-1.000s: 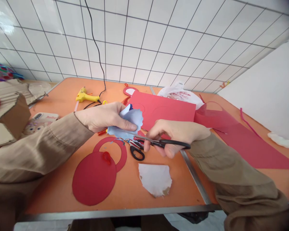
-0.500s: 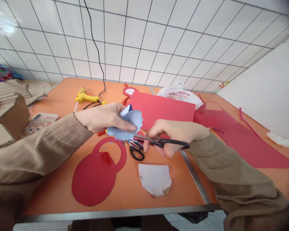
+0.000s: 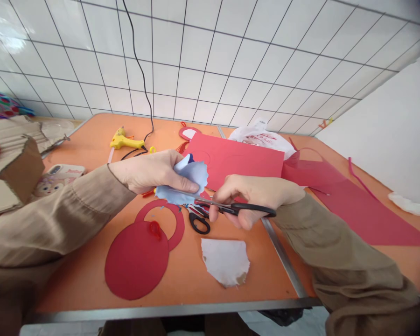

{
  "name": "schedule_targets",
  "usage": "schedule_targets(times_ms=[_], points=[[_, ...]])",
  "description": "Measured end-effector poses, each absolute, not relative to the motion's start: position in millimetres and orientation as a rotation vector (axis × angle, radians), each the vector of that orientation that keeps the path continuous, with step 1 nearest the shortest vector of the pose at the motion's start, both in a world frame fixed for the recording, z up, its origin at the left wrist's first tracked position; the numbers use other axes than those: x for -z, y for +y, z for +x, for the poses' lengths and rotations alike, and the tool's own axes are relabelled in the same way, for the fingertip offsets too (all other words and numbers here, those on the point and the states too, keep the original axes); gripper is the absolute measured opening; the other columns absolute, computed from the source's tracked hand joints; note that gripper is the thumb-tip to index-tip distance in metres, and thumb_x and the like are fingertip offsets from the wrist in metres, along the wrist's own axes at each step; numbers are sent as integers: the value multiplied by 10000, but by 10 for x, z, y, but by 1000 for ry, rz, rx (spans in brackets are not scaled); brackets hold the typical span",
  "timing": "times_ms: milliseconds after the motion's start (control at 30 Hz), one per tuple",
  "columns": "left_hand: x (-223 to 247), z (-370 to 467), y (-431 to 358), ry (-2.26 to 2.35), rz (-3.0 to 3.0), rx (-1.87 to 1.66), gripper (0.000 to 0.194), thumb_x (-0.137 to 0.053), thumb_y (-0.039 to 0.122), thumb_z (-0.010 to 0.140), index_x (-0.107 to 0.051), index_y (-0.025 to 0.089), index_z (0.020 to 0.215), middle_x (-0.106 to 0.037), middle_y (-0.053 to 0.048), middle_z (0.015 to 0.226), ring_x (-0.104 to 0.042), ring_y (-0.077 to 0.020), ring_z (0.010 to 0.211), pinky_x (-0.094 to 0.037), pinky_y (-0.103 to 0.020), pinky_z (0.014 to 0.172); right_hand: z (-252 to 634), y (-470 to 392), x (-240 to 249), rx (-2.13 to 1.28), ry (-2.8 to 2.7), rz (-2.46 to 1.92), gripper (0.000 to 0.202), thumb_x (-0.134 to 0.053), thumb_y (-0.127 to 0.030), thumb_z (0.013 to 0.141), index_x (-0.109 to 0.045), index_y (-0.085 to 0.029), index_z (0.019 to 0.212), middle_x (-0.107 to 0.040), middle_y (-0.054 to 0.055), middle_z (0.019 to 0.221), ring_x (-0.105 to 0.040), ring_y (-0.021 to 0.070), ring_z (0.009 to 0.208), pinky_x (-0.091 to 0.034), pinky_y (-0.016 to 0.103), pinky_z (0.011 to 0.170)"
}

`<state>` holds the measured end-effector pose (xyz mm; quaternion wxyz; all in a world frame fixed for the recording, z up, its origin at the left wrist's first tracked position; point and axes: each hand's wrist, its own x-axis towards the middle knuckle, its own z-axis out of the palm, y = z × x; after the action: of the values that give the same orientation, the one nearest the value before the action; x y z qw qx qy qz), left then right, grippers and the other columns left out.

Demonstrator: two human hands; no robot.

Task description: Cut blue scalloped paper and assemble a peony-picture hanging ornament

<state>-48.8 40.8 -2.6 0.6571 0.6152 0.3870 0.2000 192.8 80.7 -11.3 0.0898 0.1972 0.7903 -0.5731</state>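
Note:
My left hand (image 3: 157, 171) pinches a light blue piece of fabric (image 3: 198, 173) with a wavy edge, thumb on top. Black-handled scissors (image 3: 255, 208) are gripped in my right hand (image 3: 255, 196), their blades pointing left at the fabric's lower edge. Below the fabric, a second pair of scissors (image 3: 199, 223) lies on the table, partly hidden. A red paper disc (image 3: 136, 261) overlaps a red paper ring (image 3: 179, 228) in front of my left hand. Nearer me, to their right, lies a frayed white fabric piece (image 3: 226, 261).
Behind my hands are a red card sheet (image 3: 245, 156) and a white plastic bag (image 3: 257, 136). A yellow glue gun (image 3: 126, 140) with a black cord lies back left. Further left are a phone (image 3: 61, 177) and torn cardboard (image 3: 17, 172). Red sheeting (image 3: 364, 210) spreads across the right side.
The scissor blades look more closed along the fabric's lower edge. Both hands have stayed almost in the same place, with the view shifting only slightly.

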Motion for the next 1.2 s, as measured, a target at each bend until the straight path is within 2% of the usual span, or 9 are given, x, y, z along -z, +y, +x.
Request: schedule_targets(times_ms=[267,400,833,1200], points=[[13,-486,394,874,1437,-438,189,-784,307,713,-692,147,672,-655,-7,580,-514,-81,449,-357,-160,386,1928,791,88,1708,2341,593,597,-838,-569,633,-744,-87,972,-633,3,576,-565,104,483,-430,195,455],[-16,-472,381,878,1443,-442,146,-793,288,670,-714,169,638,-656,-13,557,-518,-98,436,-370,-174,385,1937,801,95,1701,2364,596,578,-850,-551,628,-752,-84,954,-666,26,622,-604,119,518,-436,198,463],[36,-467,374,930,1414,-542,123,-815,287,612,-743,188,624,-697,-49,582,-569,-134,424,-392,-188,372,1939,803,97,1715,2373,585,572,-854,-529,637,-758,-83,982,-640,6,582,-509,84,479,-401,191,448],[-15,-468,380,905,1450,-514,99,-802,271,627,-752,185,626,-717,-41,583,-524,-96,382,-350,-162,349,1939,784,82,1699,2387,601,572,-848,-541,632,-761,-89,972,-593,-17,529,-464,77,448,-397,198,437]])
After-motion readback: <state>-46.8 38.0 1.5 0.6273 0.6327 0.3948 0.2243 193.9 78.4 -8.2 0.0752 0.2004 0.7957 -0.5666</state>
